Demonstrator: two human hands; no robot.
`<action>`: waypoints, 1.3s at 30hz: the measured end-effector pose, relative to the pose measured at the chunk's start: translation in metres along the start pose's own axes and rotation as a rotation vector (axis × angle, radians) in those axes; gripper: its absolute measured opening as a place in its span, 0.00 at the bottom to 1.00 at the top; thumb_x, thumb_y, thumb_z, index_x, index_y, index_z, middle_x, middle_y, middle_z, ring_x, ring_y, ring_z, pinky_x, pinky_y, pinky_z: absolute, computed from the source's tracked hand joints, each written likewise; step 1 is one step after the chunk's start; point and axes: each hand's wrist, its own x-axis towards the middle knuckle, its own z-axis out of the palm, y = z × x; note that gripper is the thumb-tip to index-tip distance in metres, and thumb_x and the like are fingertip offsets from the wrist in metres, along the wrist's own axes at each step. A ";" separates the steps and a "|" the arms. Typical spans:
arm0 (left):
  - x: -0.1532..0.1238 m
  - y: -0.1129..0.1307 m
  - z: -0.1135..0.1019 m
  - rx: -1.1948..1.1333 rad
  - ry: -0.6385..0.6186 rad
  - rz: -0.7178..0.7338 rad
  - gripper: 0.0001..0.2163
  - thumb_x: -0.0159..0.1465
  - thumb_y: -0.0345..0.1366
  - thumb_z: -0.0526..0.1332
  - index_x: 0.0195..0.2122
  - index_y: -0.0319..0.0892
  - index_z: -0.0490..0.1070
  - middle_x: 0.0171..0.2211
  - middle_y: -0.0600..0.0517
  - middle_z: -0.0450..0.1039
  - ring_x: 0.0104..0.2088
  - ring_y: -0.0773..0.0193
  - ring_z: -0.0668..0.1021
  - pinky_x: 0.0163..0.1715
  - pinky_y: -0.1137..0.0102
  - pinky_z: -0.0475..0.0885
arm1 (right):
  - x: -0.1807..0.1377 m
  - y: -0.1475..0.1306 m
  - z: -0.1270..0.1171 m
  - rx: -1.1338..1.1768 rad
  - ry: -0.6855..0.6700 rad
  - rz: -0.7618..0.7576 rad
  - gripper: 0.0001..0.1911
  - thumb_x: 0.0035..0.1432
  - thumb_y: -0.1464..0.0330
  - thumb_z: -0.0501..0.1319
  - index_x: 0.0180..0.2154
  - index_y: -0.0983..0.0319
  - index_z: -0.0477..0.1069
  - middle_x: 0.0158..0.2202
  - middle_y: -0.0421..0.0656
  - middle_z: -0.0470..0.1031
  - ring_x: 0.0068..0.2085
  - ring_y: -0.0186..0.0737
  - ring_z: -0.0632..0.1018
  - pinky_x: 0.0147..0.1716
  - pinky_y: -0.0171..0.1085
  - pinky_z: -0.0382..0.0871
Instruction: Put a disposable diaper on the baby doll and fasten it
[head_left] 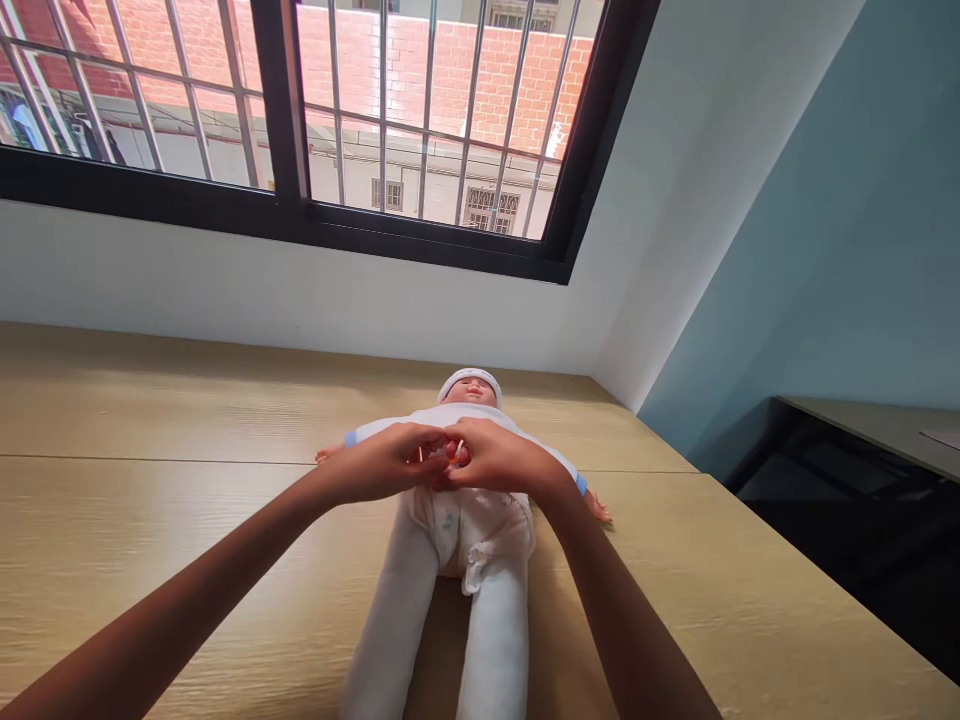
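While the doll [471, 392] lies face-up, nappy [480, 530] on, left hand [390, 465] and right hand [501, 460] pinch its shirt [465, 412] at the waist, dressing apparently unfinished.

There is one doll [453, 414] on one wooden table [150, 520], and it wears one white cap [469, 376] and one diaper [480, 530] and has two white legs [495, 630]. Two hands are in view: one left hand [390, 465] and one right hand [501, 460]. Behind is one barred window [281, 120] with two panes, and to the side one dark desk [885, 428].
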 end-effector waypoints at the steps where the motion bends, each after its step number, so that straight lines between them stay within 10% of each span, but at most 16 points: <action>1: 0.002 0.000 0.003 -0.008 -0.006 0.018 0.17 0.64 0.50 0.52 0.34 0.40 0.69 0.29 0.53 0.69 0.29 0.66 0.68 0.28 0.72 0.61 | -0.002 0.001 -0.003 0.034 -0.014 -0.014 0.07 0.52 0.68 0.64 0.36 0.62 0.73 0.31 0.38 0.73 0.32 0.35 0.72 0.29 0.32 0.63; 10: 0.005 -0.004 0.008 -0.077 0.002 0.020 0.20 0.59 0.54 0.58 0.26 0.41 0.61 0.25 0.57 0.60 0.26 0.69 0.62 0.24 0.73 0.56 | -0.045 0.005 -0.044 0.099 0.065 0.242 0.23 0.53 0.66 0.67 0.50 0.62 0.70 0.46 0.45 0.74 0.47 0.41 0.75 0.46 0.38 0.70; 39: 0.011 -0.027 -0.009 -0.012 -0.047 0.062 0.14 0.58 0.49 0.64 0.38 0.45 0.80 0.40 0.49 0.72 0.34 0.64 0.73 0.33 0.72 0.67 | -0.049 0.011 -0.051 -0.068 0.060 0.415 0.06 0.49 0.71 0.65 0.33 0.61 0.76 0.32 0.41 0.77 0.34 0.38 0.75 0.28 0.32 0.62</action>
